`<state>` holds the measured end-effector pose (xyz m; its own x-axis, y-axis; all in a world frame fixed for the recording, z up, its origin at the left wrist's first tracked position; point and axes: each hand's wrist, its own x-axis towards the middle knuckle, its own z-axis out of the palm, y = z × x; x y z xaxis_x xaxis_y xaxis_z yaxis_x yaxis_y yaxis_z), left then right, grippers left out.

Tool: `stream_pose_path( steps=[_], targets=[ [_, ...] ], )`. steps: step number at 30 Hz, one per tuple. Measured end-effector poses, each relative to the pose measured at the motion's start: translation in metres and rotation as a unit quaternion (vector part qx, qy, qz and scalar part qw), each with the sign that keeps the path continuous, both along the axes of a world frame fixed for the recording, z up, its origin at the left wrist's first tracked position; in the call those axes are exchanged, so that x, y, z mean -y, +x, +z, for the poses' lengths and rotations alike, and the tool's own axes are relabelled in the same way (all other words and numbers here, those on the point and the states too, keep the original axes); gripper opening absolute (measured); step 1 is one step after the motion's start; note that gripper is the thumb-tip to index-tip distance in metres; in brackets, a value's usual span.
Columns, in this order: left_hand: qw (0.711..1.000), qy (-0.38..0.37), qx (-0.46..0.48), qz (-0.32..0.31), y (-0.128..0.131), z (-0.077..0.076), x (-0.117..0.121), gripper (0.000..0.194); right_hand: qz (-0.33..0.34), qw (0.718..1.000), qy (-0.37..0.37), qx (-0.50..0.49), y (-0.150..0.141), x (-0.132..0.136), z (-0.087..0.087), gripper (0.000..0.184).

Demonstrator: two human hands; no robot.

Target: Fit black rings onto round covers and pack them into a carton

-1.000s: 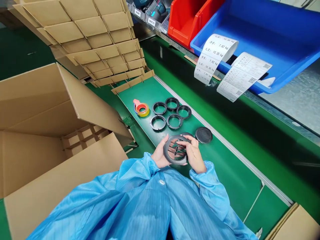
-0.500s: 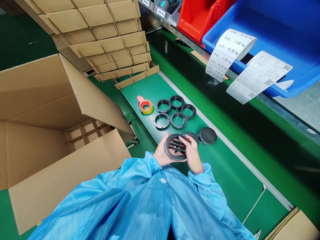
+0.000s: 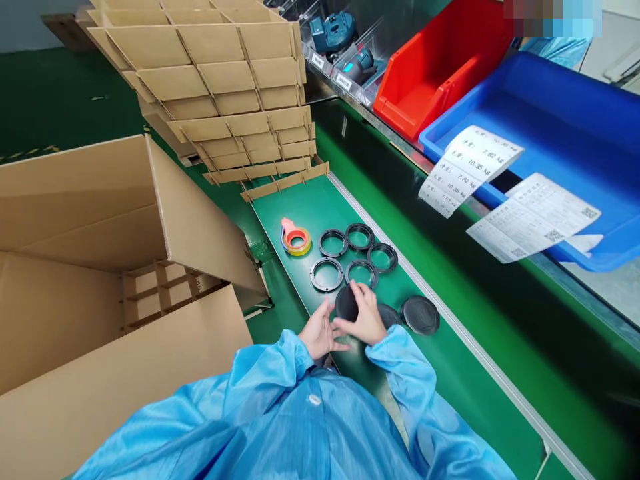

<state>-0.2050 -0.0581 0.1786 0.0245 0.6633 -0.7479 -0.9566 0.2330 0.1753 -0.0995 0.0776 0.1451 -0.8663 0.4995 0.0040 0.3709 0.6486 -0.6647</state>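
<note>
My right hand (image 3: 367,319) grips a round black vent (image 3: 346,303) by its edge, thumb and fingers on it. From here its face looks dark and solid, with no slats showing. Just left of it, my left hand (image 3: 320,332) is open, palm up with fingers apart. Partly behind my right hand lies a black disc (image 3: 389,316), and a second round black piece (image 3: 421,315) rests farther right. Several black rings sit beyond my hands on the green table, among them one ring (image 3: 327,275) at the near left.
An orange-and-yellow tape roll (image 3: 297,241) lies left of the rings. Stacked cardboard dividers (image 3: 260,120) stand at the table's far end. An open carton (image 3: 200,207) is on the left. Labels (image 3: 533,217) hang from a blue bin (image 3: 525,100) beside a red bin (image 3: 425,80).
Both hands were around a slatted black vent; now my left hand has let go and opened, while the right holds a dark round piece upright. The view has shifted upward.
</note>
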Motion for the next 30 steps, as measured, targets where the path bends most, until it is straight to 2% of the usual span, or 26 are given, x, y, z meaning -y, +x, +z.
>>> stream_pose_path(
  steps=[2, 4, 7, 11, 15, 18, 20, 23, 25, 27, 30],
  targets=[
    [0.997, -0.058, -0.044, -0.003, -0.013, -0.003, 0.001, 0.068, -0.108, 0.99, 0.09, 0.01, -0.025, -0.028, -0.009, 0.105],
    [0.995, -0.084, -0.056, -0.006, -0.023, -0.007, 0.004, 0.06, -0.148, 0.976, 0.153, 0.044, -0.046, -0.051, -0.021, 0.104],
    [0.994, -0.1, -0.036, -0.003, -0.034, -0.015, 0.014, 0.05, -0.102, 0.972, 0.194, 0.085, -0.058, -0.06, -0.044, 0.104],
    [0.989, -0.144, -0.028, 0.015, -0.042, -0.026, 0.028, 0.035, -0.079, 0.971, 0.198, 0.109, -0.043, -0.033, -0.066, 0.104],
    [0.983, -0.178, -0.038, 0.006, -0.048, -0.036, 0.036, 0.025, -0.064, 0.972, 0.195, 0.117, -0.031, -0.014, -0.059, 0.097],
    [0.98, -0.189, -0.068, -0.01, -0.049, -0.044, 0.038, 0.023, -0.101, 0.972, 0.195, 0.09, -0.039, -0.015, -0.048, 0.085],
    [0.976, -0.187, -0.111, -0.024, -0.047, -0.049, 0.038, 0.021, -0.11, 0.974, 0.183, 0.079, -0.047, -0.015, -0.047, 0.078],
    [0.962, -0.158, -0.219, -0.047, -0.043, -0.053, 0.03, 0.013, -0.081, 0.98, 0.146, 0.105, -0.056, -0.014, -0.053, 0.069],
    [0.945, -0.1, -0.307, -0.061, -0.042, -0.053, 0.015, 0.014, -0.071, 0.981, 0.133, 0.125, -0.052, -0.016, -0.053, 0.067],
    [0.921, -0.02, -0.383, -0.063, -0.038, -0.051, -0.008, 0.034, -0.098, 0.976, 0.147, 0.127, -0.035, -0.018, -0.046, 0.068],
    [0.873, 0.107, -0.471, -0.07, -0.024, -0.048, -0.044, 0.066, -0.164, 0.96, 0.187, 0.128, 0.021, -0.009, -0.031, 0.08]
  ],
)
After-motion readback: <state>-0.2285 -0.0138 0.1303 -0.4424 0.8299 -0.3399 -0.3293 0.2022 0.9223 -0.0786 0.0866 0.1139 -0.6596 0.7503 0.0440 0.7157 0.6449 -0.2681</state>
